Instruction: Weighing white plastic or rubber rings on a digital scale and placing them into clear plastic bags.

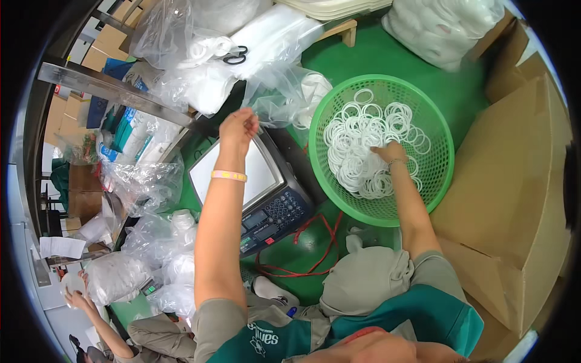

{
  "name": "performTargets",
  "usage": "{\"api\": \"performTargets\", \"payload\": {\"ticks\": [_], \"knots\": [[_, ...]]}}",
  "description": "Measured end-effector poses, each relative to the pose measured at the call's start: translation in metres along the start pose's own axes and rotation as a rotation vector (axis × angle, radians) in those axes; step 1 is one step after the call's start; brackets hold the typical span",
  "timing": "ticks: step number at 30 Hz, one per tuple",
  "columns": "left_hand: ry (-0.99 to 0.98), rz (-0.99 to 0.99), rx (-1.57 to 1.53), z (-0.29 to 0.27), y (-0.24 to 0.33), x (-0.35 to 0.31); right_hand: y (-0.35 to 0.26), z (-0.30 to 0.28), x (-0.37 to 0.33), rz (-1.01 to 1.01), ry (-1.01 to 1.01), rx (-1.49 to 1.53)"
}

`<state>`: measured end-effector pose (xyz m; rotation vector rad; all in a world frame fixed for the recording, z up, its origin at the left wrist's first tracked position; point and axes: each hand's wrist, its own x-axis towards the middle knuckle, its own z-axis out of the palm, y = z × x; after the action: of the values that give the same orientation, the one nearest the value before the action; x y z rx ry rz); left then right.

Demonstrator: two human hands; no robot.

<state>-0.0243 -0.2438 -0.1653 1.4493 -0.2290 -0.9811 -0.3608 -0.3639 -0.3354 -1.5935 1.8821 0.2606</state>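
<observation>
My right hand (392, 152) is down inside a green plastic basket (445, 136) with holes in its wall. Its fingers are closed among a heap of thin white rings (360, 130), and the rings by the fingertips look blurred. My left hand (239, 127) is raised over the far edge of a weighing scale (275, 212), its fingers curled shut. What they hold, if anything, is too small to make out. A clear plastic bag (275, 94) lies just beyond that hand. The scale has a pale flat pan (257, 172) and a dark keypad.
A large cardboard box (490, 206) stands right of the basket. Black-handled scissors (236, 55) lie on plastic bags at the far left. A red cord (311, 269) runs across the green floor. Another person's hand (75, 297) shows at the lower left. A stuffed white bag (445, 30) sits at the far right.
</observation>
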Motion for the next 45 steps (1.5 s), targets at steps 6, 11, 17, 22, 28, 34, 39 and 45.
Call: {"api": "performTargets", "payload": {"ticks": [6, 11, 17, 22, 28, 34, 39, 45], "knots": [[-0.288, 0.197, -0.086, 0.023, 0.080, -0.015, -0.005, 0.016, -0.014, -0.221, -0.129, -0.054], [-0.423, 0.480, 0.064, 0.042, 0.161, -0.073, 0.000, 0.034, -0.018, -0.306, -0.371, 0.108], [-0.438, 0.628, 0.143, 0.018, 0.211, -0.182, -0.019, 0.044, -0.071, -0.462, -0.278, -0.376], [-0.397, 0.564, 0.145, -0.001, 0.191, -0.266, -0.019, 0.022, -0.084, -0.537, -0.364, -0.427], [-0.086, 0.579, 0.212, -0.012, 0.152, -0.339, -0.022, 0.036, -0.083, -0.701, -0.168, -0.744], [-0.225, 0.229, 0.262, -0.028, 0.113, -0.342, 0.006, 0.061, -0.042, -0.911, 0.186, -0.467], [-0.302, 0.087, 0.330, -0.033, 0.059, -0.312, 0.032, 0.044, -0.022, -0.722, 0.188, 0.093], [-0.389, -0.006, 0.217, -0.039, 0.035, -0.271, 0.041, -0.015, -0.067, -0.803, 0.057, 0.970]]}}
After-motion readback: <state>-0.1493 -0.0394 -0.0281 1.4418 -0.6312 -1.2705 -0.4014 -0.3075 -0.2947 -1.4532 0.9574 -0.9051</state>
